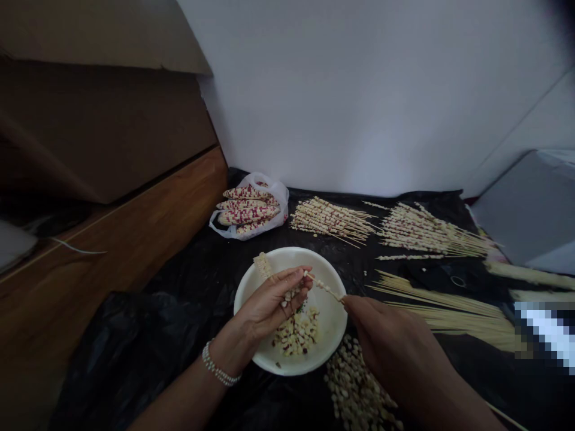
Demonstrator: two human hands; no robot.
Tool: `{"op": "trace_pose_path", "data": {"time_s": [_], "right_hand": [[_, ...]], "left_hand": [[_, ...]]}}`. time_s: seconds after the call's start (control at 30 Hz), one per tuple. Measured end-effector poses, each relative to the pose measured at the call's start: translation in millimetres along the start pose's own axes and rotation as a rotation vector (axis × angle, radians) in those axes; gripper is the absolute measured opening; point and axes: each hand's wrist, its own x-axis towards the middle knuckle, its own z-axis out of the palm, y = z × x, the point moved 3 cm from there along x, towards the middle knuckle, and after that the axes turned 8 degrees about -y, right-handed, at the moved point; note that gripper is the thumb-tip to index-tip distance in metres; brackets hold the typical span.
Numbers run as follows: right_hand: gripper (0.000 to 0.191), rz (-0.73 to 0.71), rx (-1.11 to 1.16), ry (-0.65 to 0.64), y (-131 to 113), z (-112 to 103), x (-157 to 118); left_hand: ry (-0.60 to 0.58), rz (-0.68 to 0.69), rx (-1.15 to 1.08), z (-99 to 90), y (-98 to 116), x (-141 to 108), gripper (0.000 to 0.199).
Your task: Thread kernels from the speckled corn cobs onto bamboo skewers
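Note:
Over a white bowl, my left hand cups several corn kernels, with a pale kernel pinched between thumb and finger at the tip of a skewer. My right hand grips that thin skewer, partly threaded with kernels, by its other end at the bowl's right rim. Loose kernels lie in the bottom of the bowl. A pale corn cob leans inside its upper left edge.
Behind the bowl, a plastic bag holds speckled corn cobs. Two piles of threaded skewers lie to its right, with bare skewers nearer. More kernels cover the black sheet. Cardboard stands left.

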Motion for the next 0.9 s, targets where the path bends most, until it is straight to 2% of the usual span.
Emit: {"op": "trace_pose_path", "data": {"time_s": [0.17, 0.43, 0.7, 0.9], "right_hand": [[0.034, -0.027, -0.099, 0.060, -3.0, -1.6, 2.1], [0.036, -0.060, -0.251, 0.142, -11.9, -11.6, -0.5], [0.038, -0.089, -0.348, 0.180, -23.7, -1.5, -2.4], [0.038, -0.087, -0.374, 0.206, -24.9, 6.1, -1.0]], "left_hand": [[0.021, 0.022, -0.063, 2.1, -2.2, 0.7, 0.024], [0.079, 0.032, -0.111, -0.9, -5.9, 2.2, 0.018], [0.118, 0.038, -0.171, 1.6, -3.1, 1.6, 0.018], [0.093, 0.030, -0.215, 2.6, -3.6, 3.0, 0.017]]}}
